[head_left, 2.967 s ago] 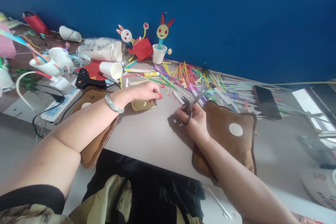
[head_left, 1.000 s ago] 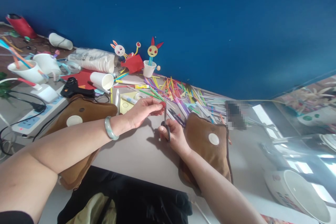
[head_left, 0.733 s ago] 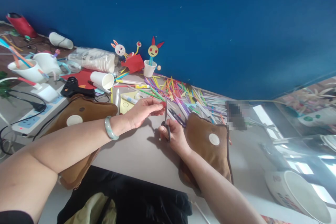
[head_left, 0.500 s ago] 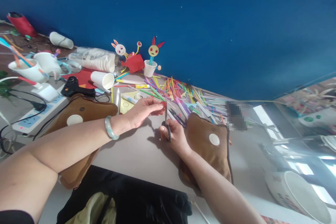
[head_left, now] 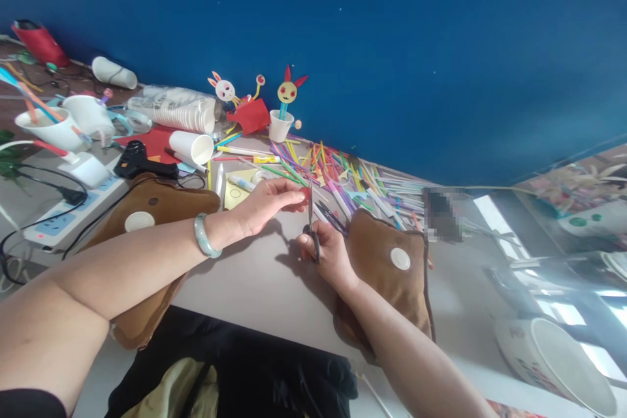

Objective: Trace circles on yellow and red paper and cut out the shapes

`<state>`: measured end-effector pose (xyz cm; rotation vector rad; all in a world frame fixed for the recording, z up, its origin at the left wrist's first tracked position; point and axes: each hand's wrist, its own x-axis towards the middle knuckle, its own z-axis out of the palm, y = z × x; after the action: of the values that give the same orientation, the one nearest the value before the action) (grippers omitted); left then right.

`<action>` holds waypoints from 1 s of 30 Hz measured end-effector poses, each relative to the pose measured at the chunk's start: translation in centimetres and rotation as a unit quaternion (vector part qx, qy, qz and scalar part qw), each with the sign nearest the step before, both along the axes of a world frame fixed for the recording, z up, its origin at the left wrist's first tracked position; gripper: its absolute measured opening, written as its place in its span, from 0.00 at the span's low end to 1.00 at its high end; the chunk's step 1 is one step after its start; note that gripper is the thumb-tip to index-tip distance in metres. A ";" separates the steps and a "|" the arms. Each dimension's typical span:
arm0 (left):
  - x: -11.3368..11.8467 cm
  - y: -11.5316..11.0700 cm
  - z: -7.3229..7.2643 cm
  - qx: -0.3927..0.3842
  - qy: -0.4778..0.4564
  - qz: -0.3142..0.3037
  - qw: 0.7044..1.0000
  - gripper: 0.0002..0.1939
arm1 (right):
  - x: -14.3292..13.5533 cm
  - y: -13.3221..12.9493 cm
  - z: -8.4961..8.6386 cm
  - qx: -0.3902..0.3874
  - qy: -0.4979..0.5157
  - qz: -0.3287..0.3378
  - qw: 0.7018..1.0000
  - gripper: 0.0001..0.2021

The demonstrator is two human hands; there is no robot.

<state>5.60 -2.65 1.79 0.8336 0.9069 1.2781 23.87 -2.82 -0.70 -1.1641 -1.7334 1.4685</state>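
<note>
My left hand [head_left: 267, 204], with a pale green bangle on its wrist, pinches a small red piece [head_left: 305, 194] at the fingertips. My right hand [head_left: 329, 251] is closed on dark-handled scissors [head_left: 312, 235], whose blades point up and away beside the red piece. Whether the blades touch it is too small to tell. Both hands are over the grey table [head_left: 245, 287]. A brown cushion [head_left: 385, 241] with a white disc lies under and beside my right forearm. Another brown cushion [head_left: 169, 209] lies partly under my left forearm.
Coloured sticks [head_left: 337, 176] are heaped along the blue wall. Two rabbit-faced figures [head_left: 287, 93] stand behind, near stacked paper cups [head_left: 181, 117]. A black glue gun [head_left: 142, 163] and a power strip [head_left: 73, 212] are at the left. A white bowl [head_left: 519, 346] sits at the lower right.
</note>
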 end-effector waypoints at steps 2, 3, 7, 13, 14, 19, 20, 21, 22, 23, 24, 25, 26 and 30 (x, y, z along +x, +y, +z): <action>0.0 0.0 0.2 0.003 0.006 0.000 1.000 0.09 | 0.0 0.0 0.0 -0.004 0.003 -0.001 1.000 0.30; -0.1 -0.1 0.3 0.004 0.011 0.000 1.000 0.09 | 0.0 0.0 0.0 -0.006 0.004 -0.001 1.000 0.30; -0.1 -0.1 0.5 0.018 0.030 0.008 0.999 0.07 | 0.0 0.0 -0.1 -0.003 0.001 -0.005 1.000 0.28; -0.3 0.0 0.4 0.040 0.039 0.012 0.998 0.08 | 0.0 0.0 0.1 -0.005 -0.014 -0.011 1.000 0.27; -0.3 0.0 0.3 0.044 0.042 0.011 0.998 0.08 | 0.0 0.0 0.1 -0.003 -0.014 -0.012 1.000 0.27; -0.6 0.0 0.1 0.073 0.064 0.011 0.995 0.08 | -0.1 -0.1 0.2 0.004 -0.015 -0.010 1.000 0.27; -0.7 0.0 0.1 0.079 0.068 0.012 0.994 0.08 | -0.1 -0.1 0.2 0.004 -0.015 -0.010 1.000 0.27; -0.7 0.0 0.1 0.084 0.070 0.012 0.994 0.08 | -0.1 -0.1 0.2 0.002 -0.016 -0.010 1.000 0.27; -0.7 0.0 0.1 0.088 0.072 0.012 0.993 0.08 | -0.1 -0.1 0.2 0.000 -0.015 -0.010 1.000 0.27; -0.7 0.0 0.1 0.089 0.073 0.012 0.993 0.08 | -0.1 -0.1 0.2 -0.003 -0.014 -0.011 1.000 0.27; -0.7 0.0 0.1 0.091 0.074 0.013 0.993 0.08 | 0.0 -0.1 0.2 -0.006 -0.012 -0.010 1.000 0.27; -0.7 0.0 0.2 0.091 0.076 0.015 0.993 0.08 | 0.0 -0.1 0.1 -0.009 -0.010 -0.010 1.000 0.27; -0.7 0.0 0.2 0.091 0.078 0.017 0.993 0.07 | 0.0 -0.1 0.1 -0.011 -0.008 -0.008 1.000 0.27; -0.7 -0.1 0.4 0.094 0.098 0.024 0.990 0.07 | 0.0 -0.1 0.0 -0.016 -0.005 -0.006 1.000 0.28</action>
<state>4.88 -2.75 2.19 1.1067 0.9777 1.3553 23.85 -2.90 -0.73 -1.1989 -1.7129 1.4902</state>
